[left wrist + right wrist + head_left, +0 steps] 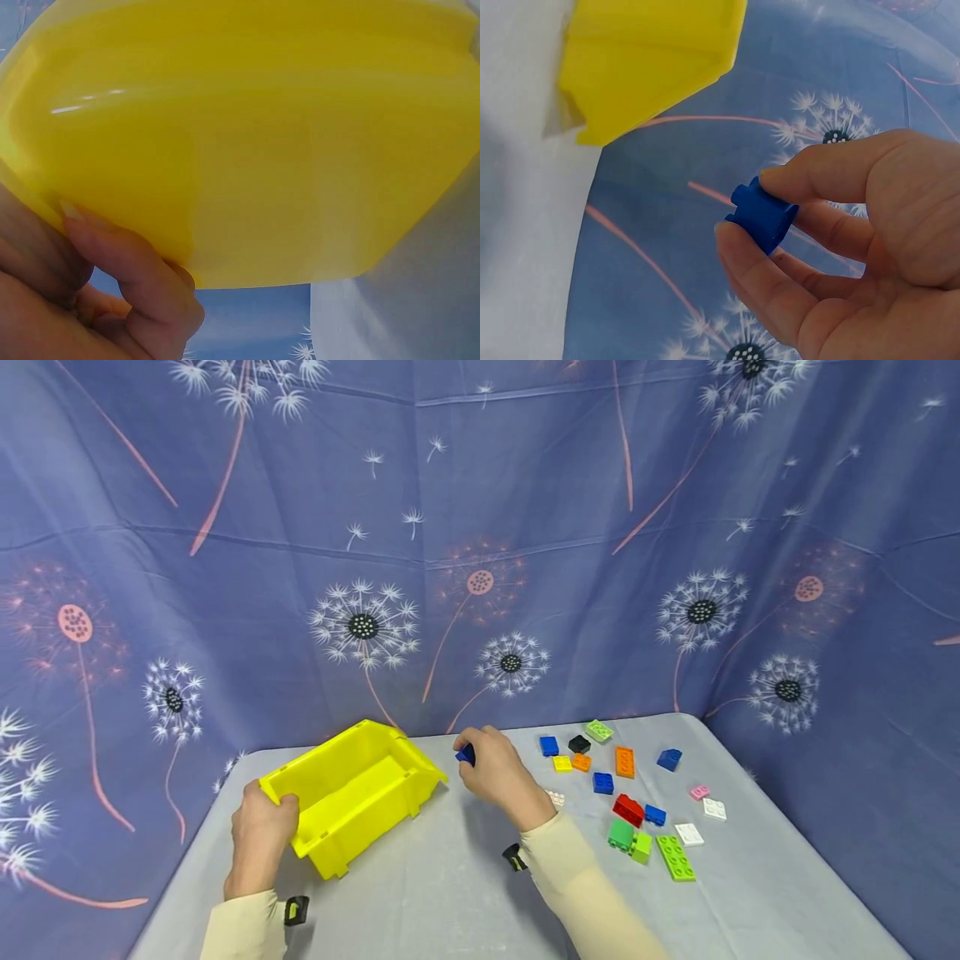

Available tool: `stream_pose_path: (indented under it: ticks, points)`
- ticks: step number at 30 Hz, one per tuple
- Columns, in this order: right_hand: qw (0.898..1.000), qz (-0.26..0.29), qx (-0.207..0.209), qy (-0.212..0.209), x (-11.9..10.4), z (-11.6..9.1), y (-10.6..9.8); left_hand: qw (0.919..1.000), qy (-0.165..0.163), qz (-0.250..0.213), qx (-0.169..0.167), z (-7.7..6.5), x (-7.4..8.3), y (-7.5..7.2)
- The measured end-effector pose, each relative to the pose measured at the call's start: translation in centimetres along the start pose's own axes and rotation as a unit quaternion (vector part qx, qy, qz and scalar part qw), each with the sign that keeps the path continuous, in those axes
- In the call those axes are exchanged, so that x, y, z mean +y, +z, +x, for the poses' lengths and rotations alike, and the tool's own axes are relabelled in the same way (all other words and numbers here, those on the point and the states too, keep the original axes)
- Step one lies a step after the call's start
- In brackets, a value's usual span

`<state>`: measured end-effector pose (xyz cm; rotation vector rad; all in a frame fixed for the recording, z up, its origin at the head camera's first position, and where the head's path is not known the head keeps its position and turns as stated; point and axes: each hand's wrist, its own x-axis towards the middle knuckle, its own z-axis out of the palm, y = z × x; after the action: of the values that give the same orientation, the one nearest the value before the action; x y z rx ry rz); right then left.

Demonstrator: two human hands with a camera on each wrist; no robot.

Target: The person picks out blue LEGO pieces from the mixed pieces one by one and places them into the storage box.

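A yellow plastic bin (363, 827) tilts at the left of the table, and my left hand (261, 831) grips its near left rim. The left wrist view shows the bin's yellow wall (255, 172) filling most of the frame, with the fingers curled at its edge. To the right of the bin, above the table, my right hand (498, 770) pinches a blue toy brick (763, 216) between thumb and fingertips. Studs show on one side of that brick. The inside of the bin holds no bricks that show in the head view.
Several loose bricks lie on the right half of the grey table (420, 902), among them a red brick (628, 810), a long lime brick (676, 858), an orange brick (625, 762) and a white brick (688, 835). A patterned blue curtain (480, 468) hangs behind.
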<state>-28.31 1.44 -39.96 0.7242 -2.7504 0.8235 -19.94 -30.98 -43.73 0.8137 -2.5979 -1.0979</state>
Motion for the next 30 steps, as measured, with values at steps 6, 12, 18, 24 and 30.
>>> stream_pose_path:
  ticks: [6,12,18,24,30]
  points:
    - [1.0,0.008,0.002,-0.002,-1.2,0.8,0.1,0.9998,0.015,0.004,0.012,-0.1,0.3,0.1]
    - [1.0,0.026,-0.014,-0.009,-2.7,1.6,0.4,0.9999,0.01,-0.002,0.01,-0.1,0.2,0.1]
    - [0.999,0.032,-0.018,-0.021,-4.2,2.2,0.9,0.9999,0.008,-0.003,0.012,-0.1,0.1,0.0]
    - [0.999,0.029,-0.011,-0.043,-6.0,2.6,1.9,1.0,0.0,-0.001,0.009,-0.2,0.0,0.0]
    - [0.997,0.032,-0.014,-0.074,-7.6,3.2,2.8,1.0,-0.002,0.0,0.008,-0.2,0.1,0.1]
